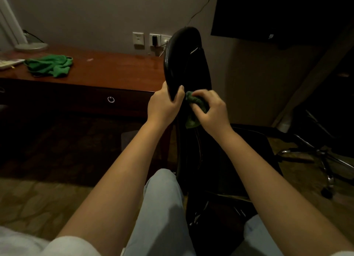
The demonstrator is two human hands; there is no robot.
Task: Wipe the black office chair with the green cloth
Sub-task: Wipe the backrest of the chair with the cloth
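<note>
Left hand (164,104) gripping black office chair (183,64) backrest edge, right hand (210,110) fingers curled around bunched green cloth (195,102), pressed against backrest

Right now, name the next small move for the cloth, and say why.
Probably slide the green cloth up the chair back: the right hand pinches it against the edge, the left hand grips that edge beside it, and the back rises above.

chair (183,60) stands right of the desk (115,69); spare cloth (49,65) lies on it, leftward, seemingly beside papers (9,63).
</note>
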